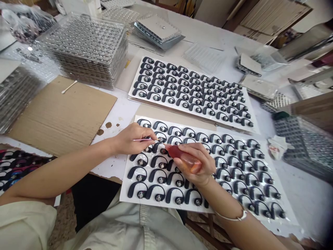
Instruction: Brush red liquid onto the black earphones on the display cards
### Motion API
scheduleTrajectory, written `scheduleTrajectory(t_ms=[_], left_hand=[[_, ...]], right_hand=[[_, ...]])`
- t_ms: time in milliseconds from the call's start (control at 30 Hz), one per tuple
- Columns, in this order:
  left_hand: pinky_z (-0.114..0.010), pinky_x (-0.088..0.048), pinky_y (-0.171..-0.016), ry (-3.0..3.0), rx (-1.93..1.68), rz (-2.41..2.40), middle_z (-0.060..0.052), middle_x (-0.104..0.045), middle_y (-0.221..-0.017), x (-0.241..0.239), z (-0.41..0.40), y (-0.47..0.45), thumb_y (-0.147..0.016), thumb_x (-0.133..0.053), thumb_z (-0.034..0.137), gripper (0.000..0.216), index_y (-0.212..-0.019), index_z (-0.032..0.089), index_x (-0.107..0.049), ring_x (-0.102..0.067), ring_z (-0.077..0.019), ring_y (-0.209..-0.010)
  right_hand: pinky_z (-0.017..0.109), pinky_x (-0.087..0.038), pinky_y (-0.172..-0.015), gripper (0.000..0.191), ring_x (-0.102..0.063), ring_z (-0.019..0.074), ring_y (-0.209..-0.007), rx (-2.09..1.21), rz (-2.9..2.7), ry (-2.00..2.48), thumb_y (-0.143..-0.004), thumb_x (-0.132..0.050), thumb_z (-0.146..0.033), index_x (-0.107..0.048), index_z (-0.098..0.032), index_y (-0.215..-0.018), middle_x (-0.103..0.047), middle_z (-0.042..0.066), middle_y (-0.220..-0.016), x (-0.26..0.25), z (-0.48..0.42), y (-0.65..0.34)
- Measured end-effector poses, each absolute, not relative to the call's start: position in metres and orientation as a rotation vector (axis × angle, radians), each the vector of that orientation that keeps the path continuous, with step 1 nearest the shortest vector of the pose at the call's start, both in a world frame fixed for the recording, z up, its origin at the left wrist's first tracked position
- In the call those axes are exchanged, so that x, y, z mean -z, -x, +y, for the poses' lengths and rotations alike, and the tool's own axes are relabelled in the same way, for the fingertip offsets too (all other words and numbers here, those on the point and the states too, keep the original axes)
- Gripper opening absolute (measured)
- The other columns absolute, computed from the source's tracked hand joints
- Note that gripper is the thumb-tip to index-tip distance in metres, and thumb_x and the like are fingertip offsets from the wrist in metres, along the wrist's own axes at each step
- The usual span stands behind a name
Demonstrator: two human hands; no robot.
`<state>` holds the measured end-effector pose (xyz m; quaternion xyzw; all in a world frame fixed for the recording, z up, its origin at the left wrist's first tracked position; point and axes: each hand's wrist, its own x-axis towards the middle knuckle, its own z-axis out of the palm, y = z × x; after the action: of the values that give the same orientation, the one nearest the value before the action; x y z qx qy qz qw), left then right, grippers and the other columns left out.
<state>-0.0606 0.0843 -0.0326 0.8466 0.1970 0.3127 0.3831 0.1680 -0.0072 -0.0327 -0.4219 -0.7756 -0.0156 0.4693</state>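
My left hand (pixel 133 139) pinches a thin cotton swab (pixel 144 140), its tip touching a black ear-hook earpiece on the near white sheet (pixel 283 194). My right hand (pixel 194 163) is wrapped round a small red-orange squeeze bottle (pixel 183 158), its nozzle aimed left at the swab tip. Rows of black ear-hook earpieces (pixel 156 194) lie on this sheet. A second white sheet (pixel 253 118) of the same earpieces sits just behind. A thin bracelet (pixel 234 218) rings my right wrist.
A flat cardboard piece (pixel 59 114) with a spare cotton swab (pixel 69 86) lies left. Stacked clear blister trays (pixel 85 48) stand at back left, more trays (pixel 304 146) at right. Bags and small boxes crowd the far table edge.
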Motion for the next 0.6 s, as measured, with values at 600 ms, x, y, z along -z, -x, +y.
scheduleTrajectory(t_ms=[600], left_hand=[[-0.018,-0.05,-0.059,-2.159,-0.773,0.524,-0.002,-0.074,-0.081,0.0334,0.0846,0.0608,-0.084,-0.06,0.015,0.01,-0.089,0.015,-0.068,-0.067,-0.0106,-0.063]], right_hand=[[0.029,-0.056,-0.051,0.035,-0.064,0.016,-0.065,0.1,-1.97,1.036,-0.075,-0.071,-0.027,-0.061,-0.021,-0.108,-0.068,0.006,-0.082,0.03,-0.0088,-0.1663]])
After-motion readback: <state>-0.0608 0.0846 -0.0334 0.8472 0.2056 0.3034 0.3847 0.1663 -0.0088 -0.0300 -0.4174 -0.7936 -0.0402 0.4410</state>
